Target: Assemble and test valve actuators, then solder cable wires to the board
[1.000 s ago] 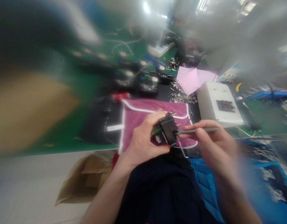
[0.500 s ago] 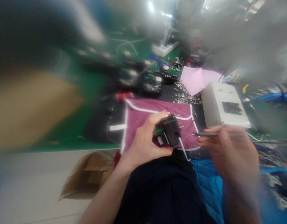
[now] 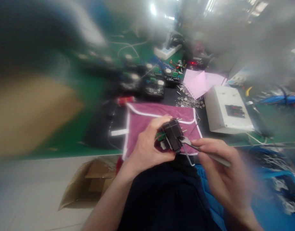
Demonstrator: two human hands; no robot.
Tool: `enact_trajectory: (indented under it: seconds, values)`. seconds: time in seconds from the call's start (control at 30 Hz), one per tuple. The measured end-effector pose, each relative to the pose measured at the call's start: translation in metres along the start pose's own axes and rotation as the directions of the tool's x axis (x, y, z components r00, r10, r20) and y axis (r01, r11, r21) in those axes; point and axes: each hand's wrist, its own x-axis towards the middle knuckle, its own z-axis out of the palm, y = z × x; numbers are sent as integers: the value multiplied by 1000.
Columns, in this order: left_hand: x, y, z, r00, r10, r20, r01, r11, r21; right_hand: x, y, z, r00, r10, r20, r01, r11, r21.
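Note:
My left hand (image 3: 147, 141) is closed around a black plastic electronic module (image 3: 173, 133), thumb below and fingers above. Metal studs stick out of the module's right side, and part of a green circuit board with wires shows on its left. A thin metal rod with a bent end, like a hex key (image 3: 187, 156), juts from its lower right. In my right hand (image 3: 221, 163) is a slim metal open-end wrench (image 3: 205, 152); its jaw meets the module's right side near the rod. A purple towel with white edging (image 3: 142, 123) lies beneath the hands.
Loose nuts and washers (image 3: 188, 102) lie behind the towel, beside pink paper (image 3: 196, 81). A white box (image 3: 225, 112) stands at the right. Several similar modules (image 3: 155, 88) sit at the back. An open cardboard box (image 3: 86, 183) is below the table edge at left.
My right hand has moved left with the wrench, bringing its jaw from beyond the towel's right part up to the module. My left hand keeps its hold nearly unchanged.

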Motion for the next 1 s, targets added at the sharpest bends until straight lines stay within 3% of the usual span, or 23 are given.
enact_trajectory:
  seconds: [0.2, 0.43, 0.63, 0.87, 1.0]
  values:
    - [0, 1, 1, 1000, 10, -3, -10, 1000, 5, -3, -5, -4, 984, -75, 160, 100, 983, -156]
    - [0, 0, 1, 1000, 27, 1, -27, 999, 21, -8, -12, -2, 994, 54, 93, -30, 969, -245]
    - [-1, 1, 2, 1000, 10, -12, -10, 1000, 24, -8, -19, 4, 995, 87, 39, -69, 942, -328]
    - [-1, 1, 1, 1000, -6, -5, 6, 1000, 25, -4, -19, 2, 983, 177, -48, -183, 964, -191]
    - [0, 2, 0, 1000, 2, -6, -2, 1000, 24, 3, -15, -2, 942, 332, -48, -329, 943, 57]
